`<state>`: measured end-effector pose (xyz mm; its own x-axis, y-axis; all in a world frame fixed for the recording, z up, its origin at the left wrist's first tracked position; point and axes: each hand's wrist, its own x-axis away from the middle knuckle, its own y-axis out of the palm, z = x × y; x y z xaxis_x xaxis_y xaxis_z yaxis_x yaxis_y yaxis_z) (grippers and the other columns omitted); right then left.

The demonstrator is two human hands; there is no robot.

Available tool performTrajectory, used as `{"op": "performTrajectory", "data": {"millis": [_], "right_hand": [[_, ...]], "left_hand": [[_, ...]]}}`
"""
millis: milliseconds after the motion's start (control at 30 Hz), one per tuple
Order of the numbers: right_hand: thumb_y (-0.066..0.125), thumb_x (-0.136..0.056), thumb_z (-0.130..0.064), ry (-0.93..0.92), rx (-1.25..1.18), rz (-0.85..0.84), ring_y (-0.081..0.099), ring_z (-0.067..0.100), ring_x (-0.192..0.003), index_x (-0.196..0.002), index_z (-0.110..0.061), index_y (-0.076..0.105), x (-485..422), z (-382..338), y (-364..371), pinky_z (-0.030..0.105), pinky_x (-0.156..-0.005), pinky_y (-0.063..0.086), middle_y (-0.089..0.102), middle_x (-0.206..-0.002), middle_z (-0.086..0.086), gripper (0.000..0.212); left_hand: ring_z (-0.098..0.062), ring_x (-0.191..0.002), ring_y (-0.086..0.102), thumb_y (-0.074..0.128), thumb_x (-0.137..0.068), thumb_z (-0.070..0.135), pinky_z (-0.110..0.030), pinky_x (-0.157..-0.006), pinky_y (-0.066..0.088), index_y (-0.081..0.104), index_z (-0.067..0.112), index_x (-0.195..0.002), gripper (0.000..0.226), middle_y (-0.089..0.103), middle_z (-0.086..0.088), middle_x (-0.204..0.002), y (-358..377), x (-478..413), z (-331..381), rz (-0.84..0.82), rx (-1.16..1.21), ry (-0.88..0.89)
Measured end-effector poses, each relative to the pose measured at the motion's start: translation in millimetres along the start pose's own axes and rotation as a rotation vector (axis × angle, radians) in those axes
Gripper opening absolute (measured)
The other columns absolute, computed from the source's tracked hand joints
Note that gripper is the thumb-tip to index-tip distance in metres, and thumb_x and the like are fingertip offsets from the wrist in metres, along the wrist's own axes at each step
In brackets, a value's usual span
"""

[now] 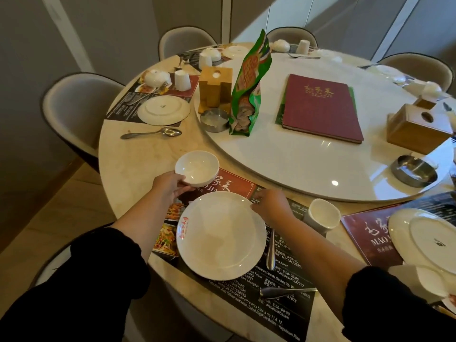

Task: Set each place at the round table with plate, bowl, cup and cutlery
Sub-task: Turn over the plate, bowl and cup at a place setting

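Black sleeves frame the near place setting. Left hand (170,186) has its fingers clamped on the near rim of a white bowl (197,167), holding it upright at the placemat's (278,292) top-left corner, likely to set it beside the plate. Right hand (270,203) pinches the far edge of the dinner plate (220,239), probably to centre it. A cup (323,214) and spoon (271,253) sit to the right. The mat reads "Batam" and "9:00–00:00"; the next mat (365,233) shows "MAO".
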<state>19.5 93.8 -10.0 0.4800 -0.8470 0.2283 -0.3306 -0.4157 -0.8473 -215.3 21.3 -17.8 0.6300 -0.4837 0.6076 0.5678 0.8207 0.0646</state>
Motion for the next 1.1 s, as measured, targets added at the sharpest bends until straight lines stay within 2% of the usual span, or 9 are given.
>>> {"op": "performTrajectory", "data": {"millis": [167, 300, 433, 533, 667, 733, 800, 933, 1100], "right_hand": [[0.063, -0.086, -0.013, 0.047, -0.056, -0.033, 0.058, 0.012, -0.076, -0.111, -0.015, 0.067, -3, 13, 8, 0.022, -0.069, 0.045, 0.067, -0.112, 0.005, 0.025], [0.065, -0.086, -0.013, 0.083, -0.1, -0.028, 0.062, 0.017, -0.098, -0.106, -0.014, 0.07, -3, 17, 9, 0.022, -0.077, 0.044, 0.063, -0.121, 0.005, 0.02], [0.064, -0.085, -0.012, 0.069, -0.099, -0.012, 0.061, 0.018, -0.103, -0.102, -0.015, 0.071, -4, 20, 10, 0.022, -0.078, 0.045, 0.064, -0.12, 0.005, 0.019], [0.064, -0.085, -0.012, 0.06, -0.093, -0.002, 0.061, 0.018, -0.103, -0.102, -0.015, 0.071, -3, 21, 10, 0.021, -0.077, 0.046, 0.064, -0.12, 0.004, 0.019], [0.066, -0.086, -0.025, 0.041, -0.094, 0.037, 0.061, 0.017, -0.102, -0.109, -0.016, 0.067, 8, 19, 7, 0.025, -0.082, 0.048, 0.065, -0.116, 0.003, 0.025], [0.066, -0.086, -0.029, 0.031, -0.153, 0.095, 0.062, 0.014, -0.09, -0.107, -0.017, 0.067, 22, 20, 2, 0.023, -0.076, 0.049, 0.068, -0.105, 0.001, 0.024], [0.065, -0.086, -0.029, 0.045, -0.237, 0.152, 0.061, 0.009, -0.083, -0.102, -0.018, 0.067, 43, 27, -4, 0.02, -0.073, 0.048, 0.067, -0.095, -0.004, 0.019], [0.066, -0.085, -0.025, 0.094, -0.358, 0.256, 0.058, 0.0, -0.079, -0.094, -0.022, 0.066, 90, 55, -11, 0.011, -0.068, 0.043, 0.063, -0.083, -0.012, 0.009], [0.068, -0.083, -0.024, 0.218, -0.425, 0.308, 0.063, 0.007, -0.077, -0.084, -0.024, 0.066, 132, 91, -17, 0.022, -0.067, 0.053, 0.064, -0.079, -0.008, 0.003]], "left_hand": [[-0.028, -0.069, 0.064, 0.05, -0.09, -0.005, -0.024, -0.049, 0.058, 0.046, 0.003, -0.135, 0.046, 0.055, -0.021, -0.121, 3, -3, 1, -0.002, -0.036, 0.02], [-0.032, -0.077, 0.065, 0.049, -0.091, -0.005, -0.021, -0.043, 0.055, 0.045, 0.005, -0.137, 0.047, 0.054, -0.022, -0.125, 4, -5, 0, -0.007, -0.068, 0.007], [-0.036, -0.093, 0.063, 0.048, -0.092, -0.005, -0.034, -0.071, 0.058, 0.044, 0.004, -0.137, 0.046, 0.051, -0.023, -0.13, 4, -6, 0, -0.021, -0.066, -0.012], [-0.037, -0.104, 0.062, 0.049, -0.093, -0.002, -0.036, -0.079, 0.053, 0.044, 0.005, -0.138, 0.046, 0.054, -0.022, -0.127, 2, -7, 0, -0.023, -0.16, 0.012], [-0.034, -0.097, 0.064, 0.058, -0.092, 0.025, -0.04, -0.079, 0.055, 0.042, 0.004, -0.138, 0.053, 0.057, -0.022, -0.124, 2, -2, 7, 0.054, -0.605, 0.137], [-0.036, -0.116, 0.054, 0.056, -0.091, 0.04, -0.042, -0.088, 0.048, 0.038, 0.005, -0.14, 0.063, 0.05, -0.019, -0.134, 5, 9, 10, 0.221, -0.919, 0.304], [-0.034, -0.126, 0.041, 0.055, -0.09, 0.042, -0.042, -0.091, 0.043, 0.04, 0.008, -0.138, 0.06, 0.05, -0.015, -0.134, 13, 28, 9, 0.294, -0.993, 0.556], [-0.026, -0.118, 0.044, 0.061, -0.088, 0.036, -0.034, -0.087, 0.04, 0.057, 0.015, -0.121, 0.04, 0.058, -0.005, -0.12, 46, 78, -23, -0.048, -0.959, 0.843], [-0.022, -0.128, 0.037, 0.061, -0.083, 0.048, -0.039, -0.099, 0.033, 0.067, 0.025, -0.101, 0.03, 0.054, 0.002, -0.129, 94, 123, -88, -0.309, -1.41, 0.881]]}}
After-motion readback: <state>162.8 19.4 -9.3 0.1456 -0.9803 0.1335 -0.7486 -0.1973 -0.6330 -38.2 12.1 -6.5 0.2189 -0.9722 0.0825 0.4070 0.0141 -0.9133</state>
